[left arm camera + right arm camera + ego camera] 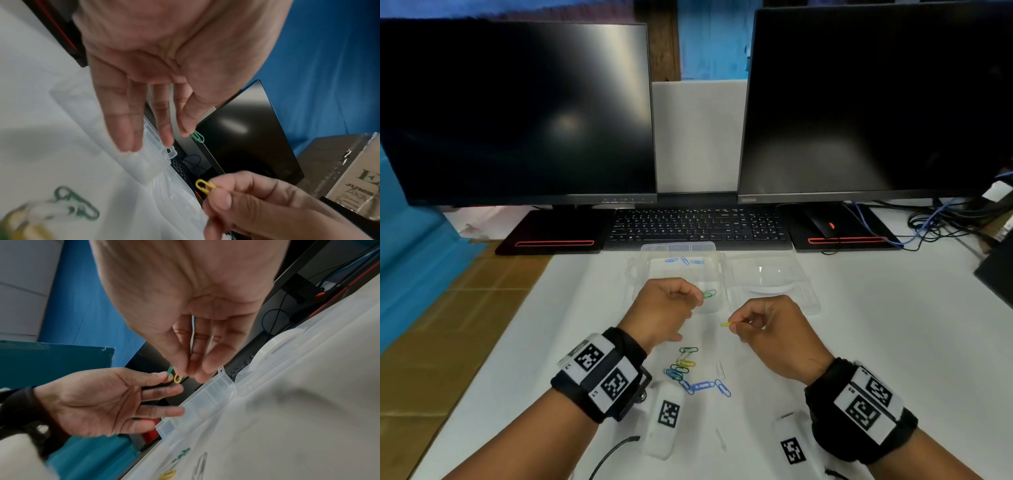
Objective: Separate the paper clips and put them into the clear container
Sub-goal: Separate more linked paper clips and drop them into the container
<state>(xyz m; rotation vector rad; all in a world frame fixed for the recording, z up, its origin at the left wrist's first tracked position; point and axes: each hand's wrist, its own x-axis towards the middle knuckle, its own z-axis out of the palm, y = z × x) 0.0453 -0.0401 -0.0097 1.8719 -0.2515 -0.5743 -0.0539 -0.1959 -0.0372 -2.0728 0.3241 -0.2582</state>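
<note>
So the clear container (717,270) sat open on the white table (859,342), right in front of the keyboard (698,224), lid flipped out to the right. Three blue clips (684,261) lay in its far compartment; couldn't tell if anything else was inside.

Left hand (666,310) was pinching a green paper clip (709,294) between thumb and forefinger, held up over the near side of the container, other fingers stretched out loose. Right hand (770,329) was pinching a yellow paper clip (726,324) the same way, a bit nearer the person and clear of the box. The two clips were apart.

The leftover chain of clips (693,371) was on the table between the wrists, only really readable from the head cam. The left wrist cam got the yellow clip (204,186) sharp, plus a cardboard box (353,183) that the head view doesn't catch.
</note>
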